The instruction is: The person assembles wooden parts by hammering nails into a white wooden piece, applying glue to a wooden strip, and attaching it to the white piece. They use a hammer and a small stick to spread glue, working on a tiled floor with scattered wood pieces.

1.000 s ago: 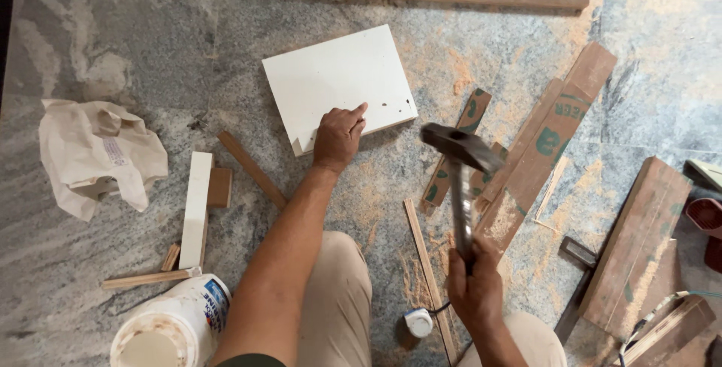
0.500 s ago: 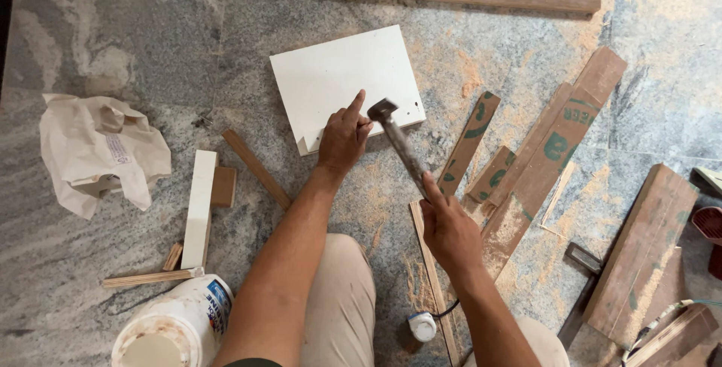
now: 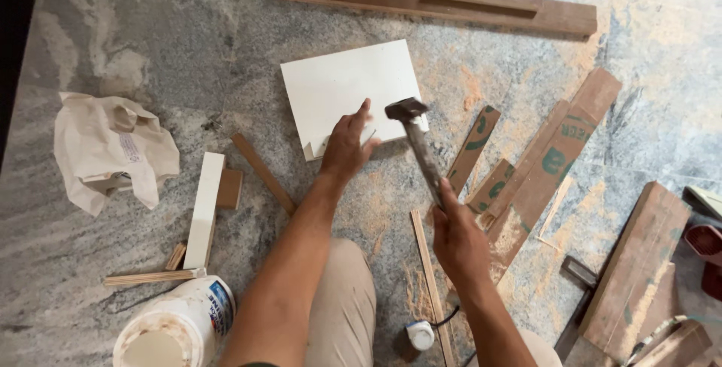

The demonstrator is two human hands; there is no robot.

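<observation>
A crumpled bag, a white strip and a tub lie left. The left hand presses fingertips on the white board; the right hand, fist closed round the hammer, has swung its head lower than before, beside brown planks.

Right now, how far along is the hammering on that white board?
Done: wood strips lie cut amid sawdust. In hand: the left hand presses the white board at its near edge, while the right hand holds the hammer over it. Whether any nail is driven home, I cannot tell.
</observation>
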